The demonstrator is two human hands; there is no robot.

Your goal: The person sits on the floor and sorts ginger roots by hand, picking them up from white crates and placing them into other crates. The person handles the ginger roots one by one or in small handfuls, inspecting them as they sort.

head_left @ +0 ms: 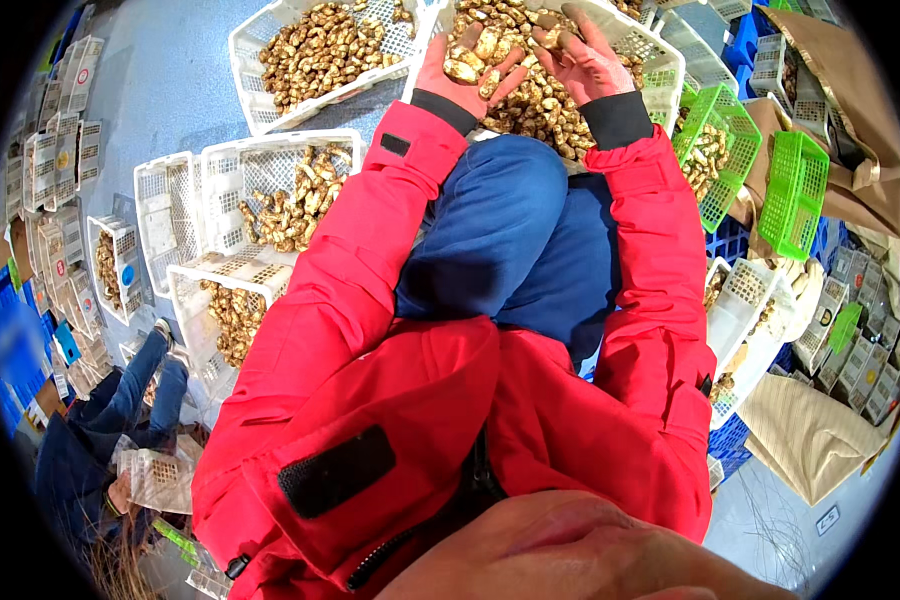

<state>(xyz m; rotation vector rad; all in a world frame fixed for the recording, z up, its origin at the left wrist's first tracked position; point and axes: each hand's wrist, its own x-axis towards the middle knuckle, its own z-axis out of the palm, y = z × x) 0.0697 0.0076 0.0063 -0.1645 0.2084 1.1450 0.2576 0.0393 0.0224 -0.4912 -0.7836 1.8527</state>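
Observation:
My left hand (457,82), dirt-stained at the fingers, is turned palm up over a large white plastic basket (664,64). Pale brown-mottled mushrooms (462,71) rest in its palm and between its fingers. To its right, my right hand (586,69) curls its thumb and fingers around a mushroom (562,28), partly hidden by the fingers. Beneath both hands, the basket holds a heap of brown-and-white mushrooms (544,112), matsutake by their look. My knees come up to the basket's near edge.
Another white basket (241,82) of mushrooms stands at upper left. More white baskets (217,150) sit by my left arm. Right of me are green baskets (795,195), brown cloth (832,67) and a beige cloth (810,435). A person (82,457) sits at lower left.

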